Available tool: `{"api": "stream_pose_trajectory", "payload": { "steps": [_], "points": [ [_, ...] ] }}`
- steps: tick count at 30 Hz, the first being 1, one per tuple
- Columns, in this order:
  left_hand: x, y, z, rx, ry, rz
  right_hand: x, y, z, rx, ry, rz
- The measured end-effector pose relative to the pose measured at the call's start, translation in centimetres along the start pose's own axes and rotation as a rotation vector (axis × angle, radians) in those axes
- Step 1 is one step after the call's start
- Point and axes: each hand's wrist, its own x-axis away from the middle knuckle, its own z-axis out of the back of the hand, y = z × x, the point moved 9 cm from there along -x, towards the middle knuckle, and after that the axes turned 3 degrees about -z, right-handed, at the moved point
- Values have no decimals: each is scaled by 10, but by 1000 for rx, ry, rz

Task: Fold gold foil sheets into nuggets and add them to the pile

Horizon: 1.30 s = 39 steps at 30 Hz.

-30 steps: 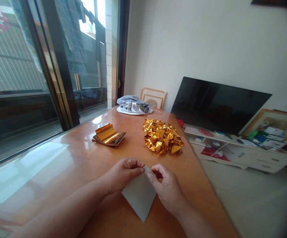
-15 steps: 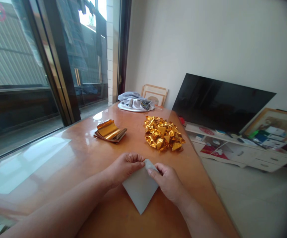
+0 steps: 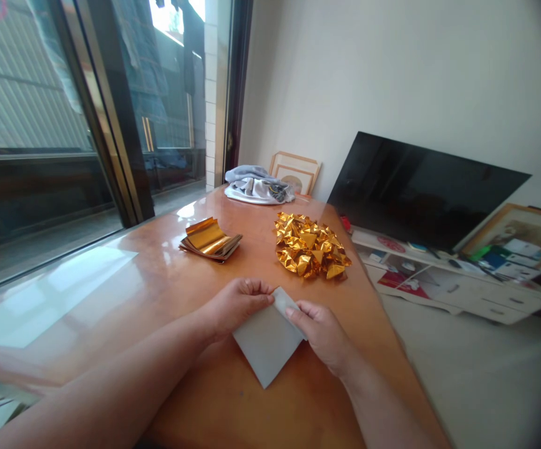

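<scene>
A sheet of paper (image 3: 268, 343), pale grey on the side facing me, is held cornerwise just above the table, one corner pointing toward me. My left hand (image 3: 239, 307) pinches its far corner between thumb and fingers. On the upper right edge, my right hand (image 3: 319, 327) grips a narrow folded strip, thumb on top and fingers underneath. Beyond my left hand lies a stack of gold foil paper (image 3: 209, 240), its top sheet curling up. A heap of folded gold foil pieces (image 3: 312, 246) sits beyond my right hand.
The glossy brown wooden table (image 3: 233, 405) extends away from me. Bundled cloth (image 3: 258, 187) and picture frames (image 3: 296, 171) are at its far end. A sliding glass door (image 3: 125, 125) borders the left; a television (image 3: 420, 193) rests on a white cabinet (image 3: 452, 287) at right.
My right hand has slid a little down the paper's upper right edge, and the folded strip there shows longer. My left hand keeps its pinch at the corner. The view has shifted slightly.
</scene>
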Motion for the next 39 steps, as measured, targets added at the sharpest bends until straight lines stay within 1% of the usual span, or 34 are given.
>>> {"api": "stream_pose_trajectory", "payload": {
  "steps": [10,20,28,34,39],
  "points": [
    [-1,-3,1,-14,-3,20,0,1,-2,-48,-39,-4],
    [-2,-5,3,-15,20,22,0,1,-1,-24,-45,-21],
    [-3,0,7,18,64,-7,1,-9,7,-8,-7,12],
    [-5,1,6,-2,103,-66,0,-5,2,0,-2,-3],
    [-5,1,1,27,84,-80,-1,-3,4,-28,48,-11]
  ]
}}
